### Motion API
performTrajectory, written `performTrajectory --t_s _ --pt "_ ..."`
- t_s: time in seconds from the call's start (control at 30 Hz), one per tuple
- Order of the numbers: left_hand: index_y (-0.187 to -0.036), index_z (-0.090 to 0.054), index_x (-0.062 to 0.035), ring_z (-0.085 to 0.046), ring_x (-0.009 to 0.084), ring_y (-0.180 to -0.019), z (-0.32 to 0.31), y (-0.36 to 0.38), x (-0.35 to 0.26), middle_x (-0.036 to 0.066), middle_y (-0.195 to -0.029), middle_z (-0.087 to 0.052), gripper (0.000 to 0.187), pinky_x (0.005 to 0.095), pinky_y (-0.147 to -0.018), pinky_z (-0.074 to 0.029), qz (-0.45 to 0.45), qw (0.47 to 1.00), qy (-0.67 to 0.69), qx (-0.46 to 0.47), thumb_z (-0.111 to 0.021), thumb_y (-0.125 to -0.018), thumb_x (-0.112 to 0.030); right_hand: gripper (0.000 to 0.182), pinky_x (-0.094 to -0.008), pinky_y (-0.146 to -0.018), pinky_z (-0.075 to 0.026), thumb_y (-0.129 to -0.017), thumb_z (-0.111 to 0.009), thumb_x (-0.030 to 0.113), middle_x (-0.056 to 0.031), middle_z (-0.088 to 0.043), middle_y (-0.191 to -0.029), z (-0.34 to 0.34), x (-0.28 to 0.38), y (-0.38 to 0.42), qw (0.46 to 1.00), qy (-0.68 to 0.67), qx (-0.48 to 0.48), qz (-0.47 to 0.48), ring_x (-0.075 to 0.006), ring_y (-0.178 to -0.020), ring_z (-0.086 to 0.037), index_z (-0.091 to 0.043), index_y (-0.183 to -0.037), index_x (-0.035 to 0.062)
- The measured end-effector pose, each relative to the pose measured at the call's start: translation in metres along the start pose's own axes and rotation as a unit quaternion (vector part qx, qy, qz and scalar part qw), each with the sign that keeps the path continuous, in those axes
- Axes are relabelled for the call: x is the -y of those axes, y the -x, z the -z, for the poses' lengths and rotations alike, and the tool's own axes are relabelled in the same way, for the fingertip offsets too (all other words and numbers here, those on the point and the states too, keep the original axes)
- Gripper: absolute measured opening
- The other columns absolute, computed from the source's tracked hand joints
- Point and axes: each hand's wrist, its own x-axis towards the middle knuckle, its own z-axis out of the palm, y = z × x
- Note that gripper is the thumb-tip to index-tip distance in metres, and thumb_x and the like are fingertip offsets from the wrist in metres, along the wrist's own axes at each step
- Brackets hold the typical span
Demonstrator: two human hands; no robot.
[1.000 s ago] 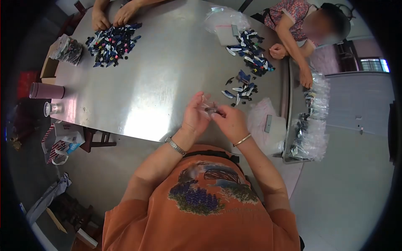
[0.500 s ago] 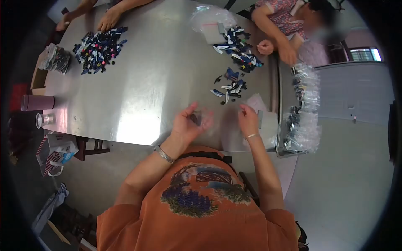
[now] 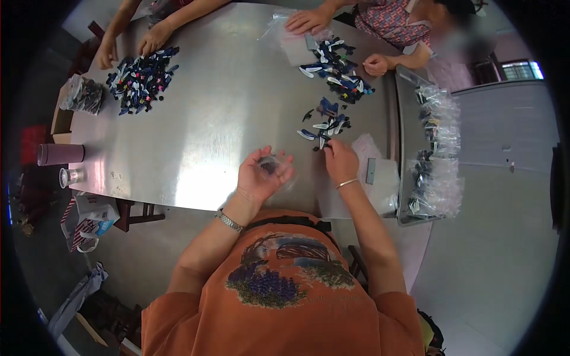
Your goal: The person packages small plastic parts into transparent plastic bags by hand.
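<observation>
My left hand (image 3: 261,181) is palm up with curled fingers around a small clear plastic bag (image 3: 274,164); something dark shows inside it. My right hand (image 3: 342,161) reaches to the near edge of a small pile of navy, white and black pieces (image 3: 328,121) that look like hair clips. Its fingertips are pressed together there, and whatever they pinch is hidden. Beside this hand lies a stack of clear plastic bags (image 3: 383,184) with a grey bar (image 3: 371,171) on it.
A tray (image 3: 405,202) at the right holds filled clear bags (image 3: 436,148). Across the metal table (image 3: 208,107), one person's hands touch a large clip pile (image 3: 142,80); another person's hand (image 3: 310,22) rests on plastic bags near a second pile (image 3: 338,71). A pink tumbler (image 3: 61,154) stands left.
My right hand has moved forward and left to the small pile. My left hand stays near its place with the bag. The person at the upper right has moved a hand from the tray to the bags.
</observation>
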Motion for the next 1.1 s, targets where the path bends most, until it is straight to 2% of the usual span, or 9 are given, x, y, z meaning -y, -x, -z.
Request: performTrajectory --t_s 0.1,0.33,0.5,0.6,0.73,0.83,0.93,1.0,1.1 --pt "-0.097 -0.053 -0.0090 -0.047 0.0399 -0.111 0.001 -0.007 0.006 0.017 -0.114 -0.050 0.018 0.0533 -0.092 -0.039 0.008 1.000 -0.015 -0.009 -0.049 -0.088 -0.024 0.011 -0.0427 -0.064 -0.047 -0.076 -0.063 0.012 -0.0130 -0.059 -0.083 -0.009 0.017 0.006 0.992 -0.064 -0.036 0.099 -0.0316 -0.079 -0.059 -0.059 -0.084 0.0071" --pt "-0.098 -0.054 -0.0065 -0.047 0.0394 -0.112 -0.001 -0.008 0.008 0.018 -0.114 -0.050 0.022 0.0519 -0.094 -0.039 -0.007 0.999 0.003 -0.036 -0.045 -0.092 -0.026 0.014 -0.0393 -0.065 -0.049 -0.075 -0.064 0.009 -0.0132 -0.061 -0.087 -0.017 0.019 0.007 0.996 -0.038 0.048 0.061 -0.0318 -0.077 -0.059 -0.061 -0.089 0.0079" --pt "-0.097 -0.051 -0.0087 -0.048 0.0405 -0.110 0.002 -0.012 0.006 0.016 -0.110 -0.050 0.021 0.0533 -0.093 -0.039 -0.009 0.999 0.019 -0.025 -0.044 -0.092 -0.028 0.019 -0.0389 -0.062 -0.047 -0.074 -0.065 0.009 -0.0114 -0.059 -0.080 0.047 0.069 0.025 0.965 -0.251 0.033 0.064 -0.0303 -0.072 -0.059 -0.062 -0.092 0.0074" --pt "-0.099 -0.048 -0.0115 -0.050 0.0417 -0.106 0.005 -0.020 0.010 0.015 -0.107 -0.051 0.018 0.0546 -0.092 -0.040 -0.008 1.000 0.020 -0.017 -0.044 -0.092 -0.028 0.020 -0.0379 -0.064 -0.048 -0.073 -0.066 0.009 -0.0105 -0.061 -0.082 0.061 0.089 0.029 0.971 -0.136 0.064 0.187 -0.0299 -0.074 -0.060 -0.062 -0.093 0.0069" --pt "-0.101 -0.047 -0.0119 -0.051 0.0411 -0.103 0.009 -0.024 0.015 0.016 -0.107 -0.051 0.017 0.0529 -0.093 -0.040 -0.019 0.999 -0.027 0.008 -0.044 -0.091 -0.026 0.027 -0.0379 -0.066 -0.049 -0.072 -0.066 0.008 -0.0102 -0.062 -0.086 0.052 0.103 0.030 0.981 -0.056 0.112 0.151 -0.0300 -0.077 -0.060 -0.061 -0.099 0.0069" --pt "-0.105 -0.046 -0.0124 -0.052 0.0403 -0.103 0.010 -0.021 0.013 0.016 -0.110 -0.052 0.019 0.0514 -0.092 -0.041 0.009 0.999 0.020 0.036 -0.043 -0.092 -0.026 0.035 -0.0388 -0.068 -0.049 -0.072 -0.068 0.010 -0.0105 -0.062 -0.090 0.044 0.100 0.032 0.977 -0.141 0.030 0.154 -0.0304 -0.077 -0.060 -0.059 -0.106 0.0068" --pt "-0.107 -0.047 -0.0113 -0.052 0.0381 -0.103 0.002 -0.010 0.016 0.015 -0.110 -0.054 0.021 0.0494 -0.091 -0.043 -0.013 0.999 0.031 -0.010 -0.042 -0.093 -0.026 0.029 -0.0333 -0.064 -0.049 -0.074 -0.066 0.011 -0.0086 -0.062 -0.083 0.043 0.098 0.038 0.980 -0.098 -0.121 0.125 -0.0237 -0.073 -0.061 -0.060 -0.103 0.0072" --pt "-0.109 -0.047 -0.0108 -0.053 0.0369 -0.103 0.008 -0.011 0.020 0.015 -0.110 -0.055 0.022 0.0488 -0.091 -0.044 -0.002 1.000 -0.008 0.024 -0.043 -0.093 -0.025 0.029 -0.0307 -0.065 -0.050 -0.077 -0.065 0.010 -0.0116 -0.063 -0.084 0.034 0.093 0.049 0.925 -0.343 0.063 -0.150 -0.0231 -0.073 -0.063 -0.059 -0.105 0.0039" --pt "-0.113 -0.047 -0.0101 -0.054 0.0349 -0.103 0.015 -0.012 0.021 0.014 -0.112 -0.055 0.024 0.0477 -0.090 -0.044 0.016 0.996 -0.072 0.050 -0.045 -0.093 -0.022 0.023 -0.0297 -0.065 -0.049 -0.079 -0.062 0.008 -0.0136 -0.064 -0.084 0.038 0.076 0.055 0.899 -0.398 0.045 -0.177 -0.0230 -0.072 -0.063 -0.059 -0.101 0.0015"
